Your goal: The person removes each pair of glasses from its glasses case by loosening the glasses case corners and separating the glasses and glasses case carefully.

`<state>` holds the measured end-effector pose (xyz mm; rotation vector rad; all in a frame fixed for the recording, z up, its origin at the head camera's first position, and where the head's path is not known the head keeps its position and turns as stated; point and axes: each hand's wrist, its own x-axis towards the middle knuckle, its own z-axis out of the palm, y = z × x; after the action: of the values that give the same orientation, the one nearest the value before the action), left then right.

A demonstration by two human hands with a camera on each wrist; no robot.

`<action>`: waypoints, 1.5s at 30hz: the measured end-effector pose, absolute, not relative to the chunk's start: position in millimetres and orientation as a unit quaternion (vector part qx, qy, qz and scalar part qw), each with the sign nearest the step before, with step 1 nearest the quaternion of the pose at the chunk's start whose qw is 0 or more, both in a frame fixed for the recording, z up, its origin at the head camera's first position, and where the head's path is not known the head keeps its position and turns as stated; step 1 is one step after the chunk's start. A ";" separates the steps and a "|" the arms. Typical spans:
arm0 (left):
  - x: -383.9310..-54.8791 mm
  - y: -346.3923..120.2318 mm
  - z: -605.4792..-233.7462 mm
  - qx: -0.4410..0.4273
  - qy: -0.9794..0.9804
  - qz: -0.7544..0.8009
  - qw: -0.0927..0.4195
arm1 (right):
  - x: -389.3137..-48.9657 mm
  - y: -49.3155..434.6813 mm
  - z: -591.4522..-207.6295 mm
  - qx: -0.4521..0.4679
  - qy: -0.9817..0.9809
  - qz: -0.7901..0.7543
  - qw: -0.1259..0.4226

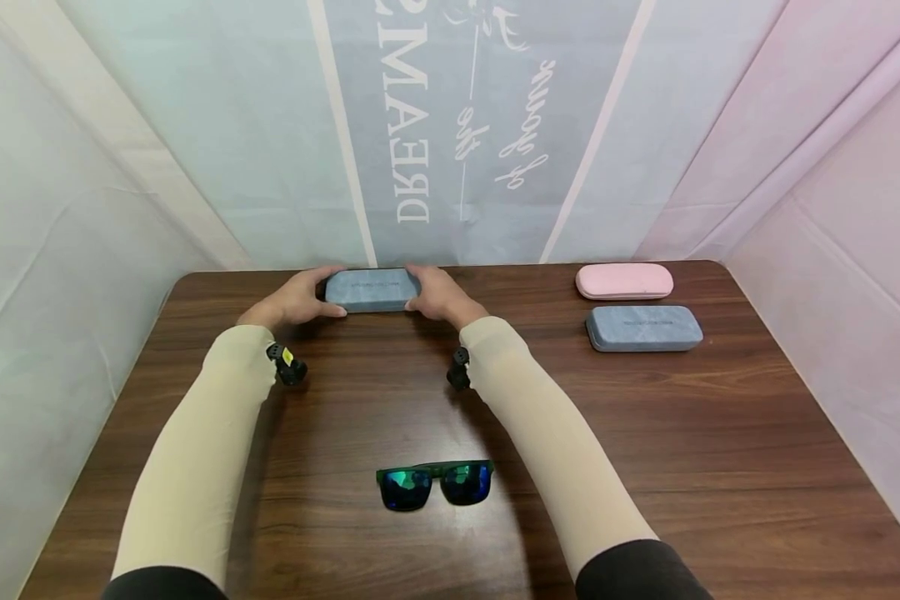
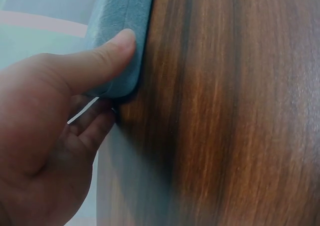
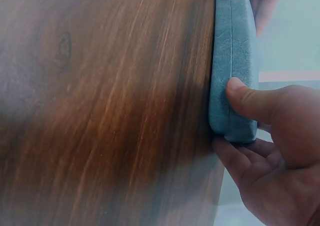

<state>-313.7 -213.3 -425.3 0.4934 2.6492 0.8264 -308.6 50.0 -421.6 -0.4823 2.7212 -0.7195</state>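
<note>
A blue-grey glasses case (image 1: 372,290) lies closed at the far edge of the wooden table, its long side facing me. My left hand (image 1: 294,298) grips its left end, thumb on the near side and fingers round the end and back. At the other end my right hand (image 1: 441,295) holds it the same way. In the right wrist view the thumb of my right hand (image 3: 280,136) presses near the seam of the case (image 3: 232,66). The left wrist view shows my left hand (image 2: 55,106) with its thumb on the case's near face.
Sunglasses (image 1: 436,485) with a green frame and mirrored lenses lie on the table (image 1: 720,467) between my forearms. To the right sit a pink glasses case (image 1: 625,281) and a second blue-grey case (image 1: 643,328). A printed curtain (image 1: 465,242) hangs behind the far edge.
</note>
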 end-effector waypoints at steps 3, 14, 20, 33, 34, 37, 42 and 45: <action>-315.5 -213.7 -425.9 0.167 0.931 0.284 0.159 | -309.7 48.6 -421.9 -0.159 0.944 -0.250 0.144; -323.0 -209.6 -426.1 0.164 0.936 0.269 0.157 | -310.9 47.1 -421.4 -0.150 0.950 -0.227 0.152; -322.9 -208.1 -426.7 0.164 0.938 0.267 0.150 | -310.9 46.7 -421.7 -0.140 0.953 -0.220 0.152; -320.9 -205.7 -430.5 0.159 0.939 0.271 0.142 | -308.8 49.5 -424.1 -0.143 0.952 -0.229 0.145; -321.0 -205.8 -431.0 0.159 0.939 0.271 0.143 | -308.5 49.4 -424.2 -0.141 0.952 -0.230 0.147; -320.4 -206.3 -431.9 0.153 0.937 0.278 0.148 | -307.6 48.9 -424.5 -0.136 0.951 -0.232 0.151; -320.1 -206.9 -432.7 0.149 0.934 0.287 0.151 | -307.8 49.0 -424.3 -0.137 0.952 -0.227 0.151; -319.5 -206.9 -432.7 0.148 0.933 0.290 0.152 | -307.8 49.2 -425.1 -0.138 0.953 -0.224 0.150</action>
<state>-319.5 -206.9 -432.7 0.4242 2.6779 0.8320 -307.8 49.2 -425.1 -0.3979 2.7385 -0.6440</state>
